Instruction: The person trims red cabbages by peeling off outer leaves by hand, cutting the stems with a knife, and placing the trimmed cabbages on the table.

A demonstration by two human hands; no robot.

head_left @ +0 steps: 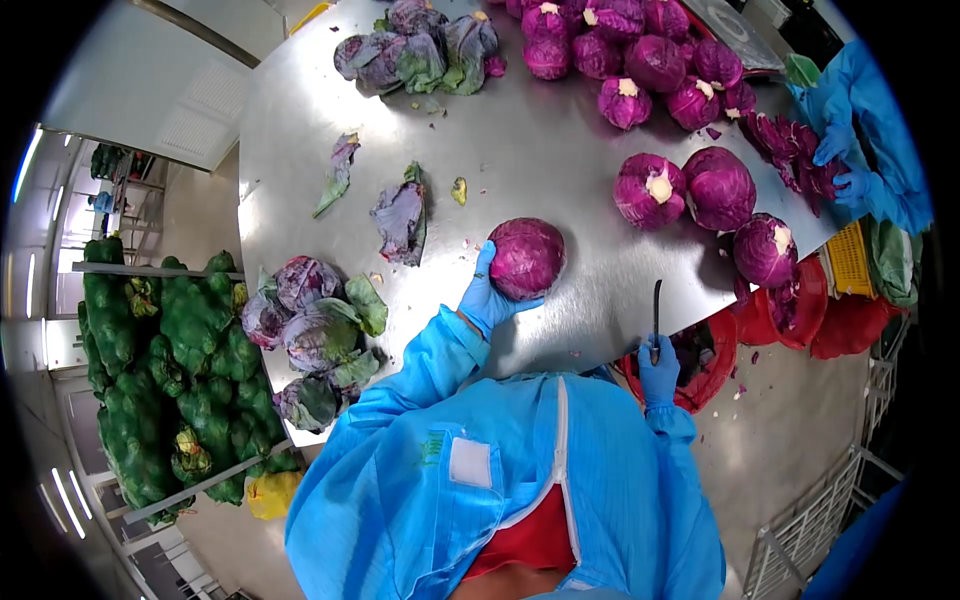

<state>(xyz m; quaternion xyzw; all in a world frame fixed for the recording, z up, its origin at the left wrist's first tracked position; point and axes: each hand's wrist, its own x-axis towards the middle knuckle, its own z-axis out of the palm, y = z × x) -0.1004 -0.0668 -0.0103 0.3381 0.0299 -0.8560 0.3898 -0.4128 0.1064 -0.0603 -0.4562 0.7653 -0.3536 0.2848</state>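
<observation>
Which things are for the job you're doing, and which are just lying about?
Seem part of the job:
- cabbage in the left hand
- knife in the right hand
- leafy cabbages
- peeled cabbages
- red bin

Seem just lying about:
- loose leaves
- yellow bag
- green bundles

top cabbages [612, 17] cut off; knife handle [655, 343] partly hidden
</observation>
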